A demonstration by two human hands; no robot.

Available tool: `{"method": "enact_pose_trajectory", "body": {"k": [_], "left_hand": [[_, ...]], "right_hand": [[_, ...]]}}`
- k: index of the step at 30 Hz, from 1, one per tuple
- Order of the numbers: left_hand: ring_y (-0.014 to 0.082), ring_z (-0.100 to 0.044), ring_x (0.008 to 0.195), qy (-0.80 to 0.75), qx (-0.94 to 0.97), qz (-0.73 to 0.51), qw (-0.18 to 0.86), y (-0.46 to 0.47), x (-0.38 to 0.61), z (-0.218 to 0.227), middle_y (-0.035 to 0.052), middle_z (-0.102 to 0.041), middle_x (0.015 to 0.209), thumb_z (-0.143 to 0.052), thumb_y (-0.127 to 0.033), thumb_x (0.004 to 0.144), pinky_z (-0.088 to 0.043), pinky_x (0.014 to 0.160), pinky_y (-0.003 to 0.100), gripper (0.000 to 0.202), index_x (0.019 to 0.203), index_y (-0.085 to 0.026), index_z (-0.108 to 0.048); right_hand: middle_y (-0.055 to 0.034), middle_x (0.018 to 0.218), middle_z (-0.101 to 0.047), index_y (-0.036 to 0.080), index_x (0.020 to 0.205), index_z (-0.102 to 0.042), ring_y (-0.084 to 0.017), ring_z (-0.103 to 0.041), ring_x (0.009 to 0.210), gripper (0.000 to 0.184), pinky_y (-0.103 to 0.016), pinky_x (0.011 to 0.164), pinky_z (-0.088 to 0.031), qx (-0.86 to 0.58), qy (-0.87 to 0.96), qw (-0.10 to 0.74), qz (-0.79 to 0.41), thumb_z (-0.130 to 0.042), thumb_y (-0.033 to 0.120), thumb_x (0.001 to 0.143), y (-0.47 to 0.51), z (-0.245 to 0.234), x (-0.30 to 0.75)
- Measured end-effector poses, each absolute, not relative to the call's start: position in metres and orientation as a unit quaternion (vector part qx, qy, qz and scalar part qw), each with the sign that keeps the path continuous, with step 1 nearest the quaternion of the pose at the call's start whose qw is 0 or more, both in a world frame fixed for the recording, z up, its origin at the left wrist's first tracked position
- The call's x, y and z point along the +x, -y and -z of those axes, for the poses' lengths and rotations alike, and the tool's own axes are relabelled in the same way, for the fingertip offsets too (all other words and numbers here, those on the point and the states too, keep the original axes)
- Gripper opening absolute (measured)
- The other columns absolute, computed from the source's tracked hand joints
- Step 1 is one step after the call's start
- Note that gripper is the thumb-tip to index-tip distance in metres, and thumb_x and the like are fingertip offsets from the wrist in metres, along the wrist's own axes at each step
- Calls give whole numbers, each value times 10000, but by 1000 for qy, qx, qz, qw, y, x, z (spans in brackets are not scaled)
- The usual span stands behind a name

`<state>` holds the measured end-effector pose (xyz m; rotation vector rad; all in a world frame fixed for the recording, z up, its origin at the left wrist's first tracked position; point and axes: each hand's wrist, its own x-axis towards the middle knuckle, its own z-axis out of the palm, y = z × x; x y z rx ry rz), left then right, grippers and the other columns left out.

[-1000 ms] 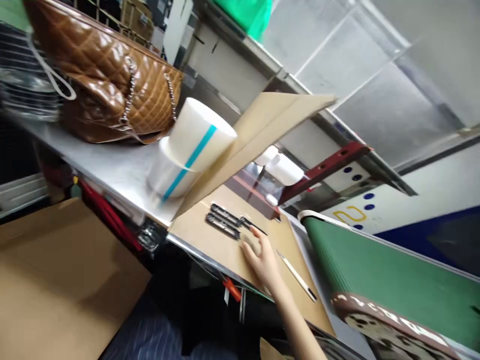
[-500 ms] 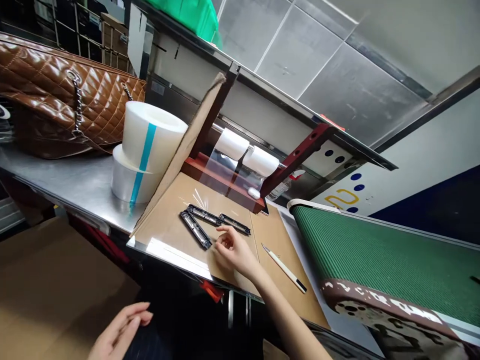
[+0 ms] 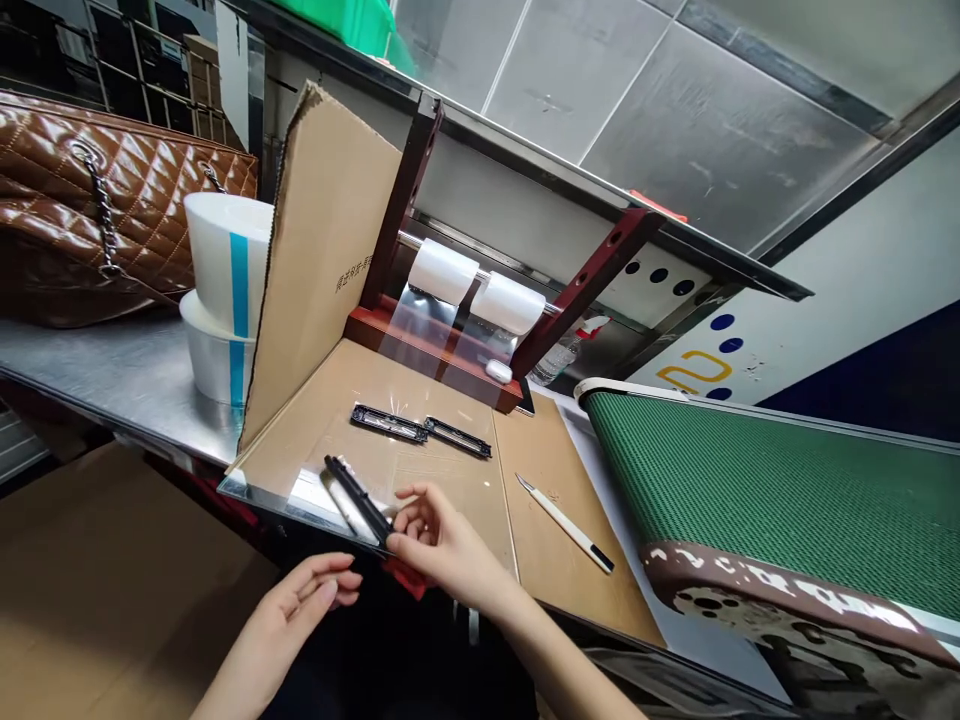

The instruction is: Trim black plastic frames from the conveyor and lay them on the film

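A long, narrow black plastic part is pinched by one end in my right hand, held tilted above the table's front edge. My left hand is in front of the edge, just below the part; its fingers are apart and slightly curled, touching nothing. Two more black plastic parts of the same shape, the left one and the right one, lie end to end on the work surface. To their right rests a white craft knife, its blade pointing away from me.
Behind the parts, two rolls of clear film hang on a dark red stand. A cardboard panel stands at the left, beside stacked tape rolls and a brown quilted bag. A green conveyor belt runs along the right.
My right hand has lifted the nearest black part off the surface and brought it left and toward me. My left hand has come up and right, nearer to it.
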<state>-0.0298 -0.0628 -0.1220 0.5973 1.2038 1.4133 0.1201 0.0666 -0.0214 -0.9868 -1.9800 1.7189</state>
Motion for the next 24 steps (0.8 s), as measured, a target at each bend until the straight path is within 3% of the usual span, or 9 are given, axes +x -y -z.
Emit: {"method": "enact_pose_trajectory", "body": {"k": [5,12,16,21,24], "left_hand": [[226,-701,876,-453,236,-637,577,53,-26,116,34,-765,916,-795,-500,648,-548,843,309,388,940,-256,-717],[216,-680,987,-494,235,-649,529,74,-51,130,16,-760,1011,-808,-449,646,-518,881,252,408,1016,-310,-706],[257,-684,958,-532,254,-625,512,95,-65,115,40,-755,1022,-797,-530,615,-535,854,304,491,1039,-313,-683],[268,-657,980,-603,337,-550,470,122,-82,104,34,-727,1028,-745,-463,695,-525,853,312,344,993,-304,-680],[261,-644,1012,-631,351,-528,447,140,-100,113,27,-714,1048,-723,-413,725,-502,895,308,306,1010,-312,-669]], "right_hand": [[20,852,-526,205,1057,-472,-84,-466,664,385,-240,622,-395,-324,673,137,-650,-697,266,751,-42,15,138],[-6,965,-566,224,1125,-495,-129,-509,797,444,-271,723,-454,-312,774,79,-545,-663,149,721,-30,14,152],[-21,1018,-589,230,1162,-500,-156,-541,873,465,-291,805,-475,-283,825,47,-486,-654,145,731,-27,13,150],[-58,1087,-606,212,1195,-514,-189,-583,946,469,-319,872,-496,-232,875,36,-423,-635,144,747,-22,19,135],[-63,1092,-619,250,1289,-463,-200,-613,949,514,-331,863,-522,-207,897,76,-383,-614,177,803,-22,28,126]]}}
